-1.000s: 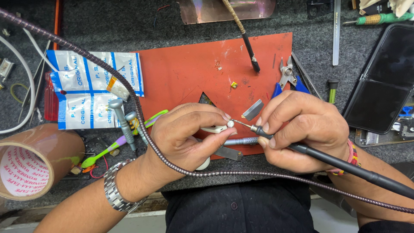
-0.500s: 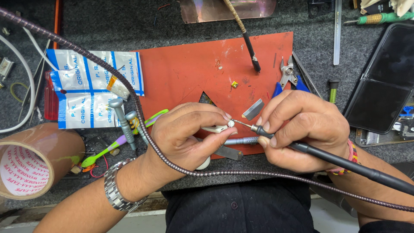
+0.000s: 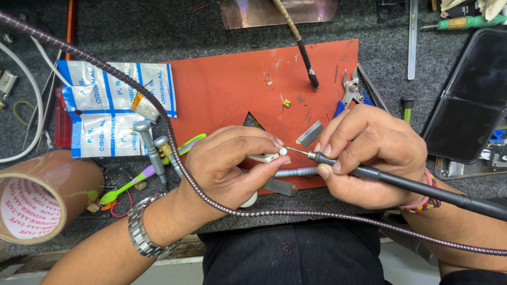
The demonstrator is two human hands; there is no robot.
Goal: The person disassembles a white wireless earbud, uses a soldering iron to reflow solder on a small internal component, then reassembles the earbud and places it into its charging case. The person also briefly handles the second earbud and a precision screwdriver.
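At nine o'clock on the worktop (image 3: 105, 31) lies a roll of brown tape (image 3: 39, 198), with blue-and-white sachets (image 3: 113, 113) above it at ten o'clock. A braided cable (image 3: 174, 142) crosses from the top left and loops under both wrists. The left hand (image 3: 232, 166), a metal watch on its wrist, is clamped on a small white part (image 3: 266, 157), pinched between thumb and fingers at the centre, over the lower edge of the red mat (image 3: 237, 89). The right hand (image 3: 369, 153), at three o'clock, is closed in a pen grip on a black fine-tipped tool (image 3: 401, 182). Compared with the earlier frames nothing has shifted to any visible degree: the tip remains on the round end of the white part, both grips are unchanged. Judgement: fine work at that one spot continues, steady. A dark phone (image 3: 470, 95) lies at two o'clock
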